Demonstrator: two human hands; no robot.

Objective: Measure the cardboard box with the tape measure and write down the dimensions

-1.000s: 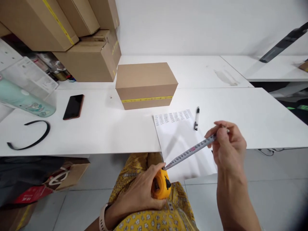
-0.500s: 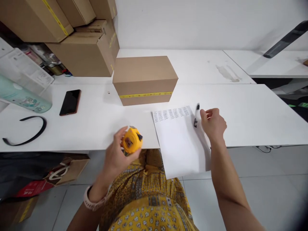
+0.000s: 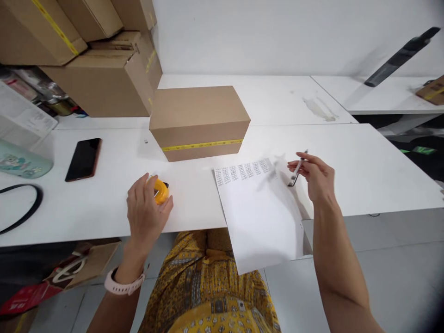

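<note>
My left hand (image 3: 147, 203) is curled around a yellow tape measure (image 3: 161, 191) low over the front of the white desk, with the thumb on its near side; whether the tape measure rests on the desk is hard to tell. In my right hand (image 3: 319, 178) a pen (image 3: 298, 169) with a clear barrel and dark ends is pinched between thumb and fingers, above the desk. Just left of that hand lies a sheet of white paper (image 3: 260, 217), its near part hanging past the desk edge. Columns of small handwriting fill its top.
A closed cardboard box (image 3: 201, 120) with yellow tape stands beyond the paper. More cardboard boxes (image 3: 100, 83) are stacked at the back left. A phone (image 3: 83, 159), a black band (image 3: 33, 210) and a mint bottle (image 3: 24, 159) are on the left of the desk (image 3: 364, 175).
My left hand has moved left and carried the tape measure over the desk. My right hand has picked up the pen from beside the paper. The view has shifted slightly.
</note>
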